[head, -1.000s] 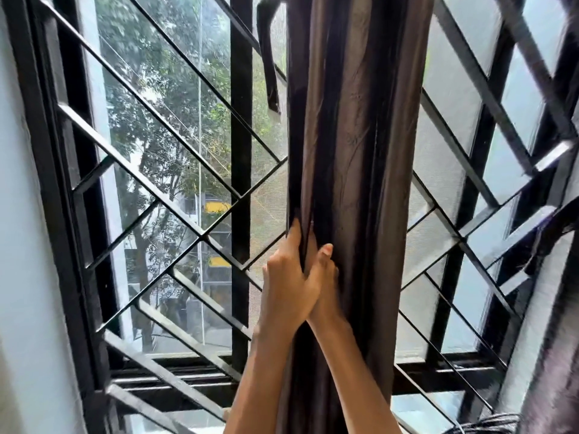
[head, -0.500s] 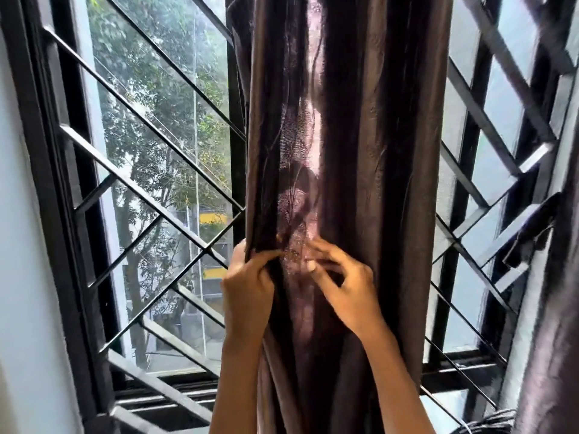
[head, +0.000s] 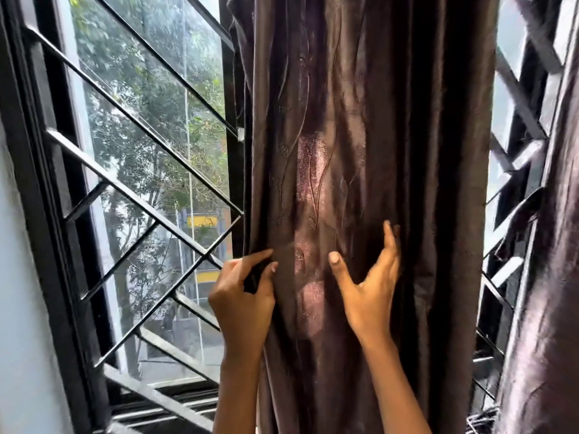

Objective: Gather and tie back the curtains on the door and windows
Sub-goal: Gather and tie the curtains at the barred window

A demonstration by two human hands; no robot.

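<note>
Left hand [head: 242, 303] pinched a fold at the edge of the glossy brown curtain [head: 369, 126]; right hand [head: 369, 288] spread open, fingers straight against the pleats. Black grille [head: 138, 195] behind.

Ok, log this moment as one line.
step: gather | left hand: pinches left edge of dark brown satin curtain | right hand: open, fingers spread in front of curtain | curtain: not tied

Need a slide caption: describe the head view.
Left hand pinches the dark curtain; open right hand touches its folds beside the window grille.
</note>
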